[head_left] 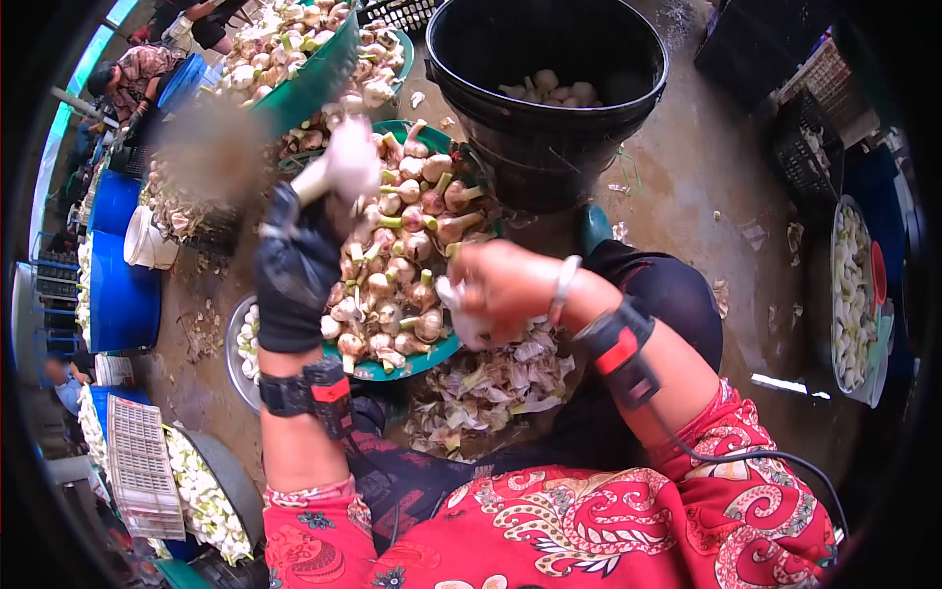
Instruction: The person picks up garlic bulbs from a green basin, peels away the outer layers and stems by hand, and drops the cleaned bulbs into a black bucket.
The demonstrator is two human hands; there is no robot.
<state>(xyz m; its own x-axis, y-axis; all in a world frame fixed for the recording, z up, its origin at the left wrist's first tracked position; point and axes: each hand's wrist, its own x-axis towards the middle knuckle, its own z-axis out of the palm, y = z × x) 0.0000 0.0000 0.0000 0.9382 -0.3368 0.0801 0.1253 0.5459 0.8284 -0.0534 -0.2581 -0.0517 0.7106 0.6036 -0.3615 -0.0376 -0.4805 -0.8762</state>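
Observation:
My left hand (299,260), in a black glove, is closed around the stem of a garlic bulb (351,157), which is blurred by motion above the left edge of a green basin. Lower right of it, my bare right hand (500,290) has its fingers bent together on something whitish that is too blurred to make out. Between and beyond the hands, the green basin (392,371) holds several garlic bulbs (417,221) with cut stems. Loose peeled skins (491,393) lie in a heap below my right hand.
A black tub (520,157) with some bulbs stands ahead. More garlic fills a green basket (304,93) at the upper left. A metal bowl (235,353), blue tubs (128,294) and a bending person (137,79) are at left. A garlic-filled basin (852,294) stands far right.

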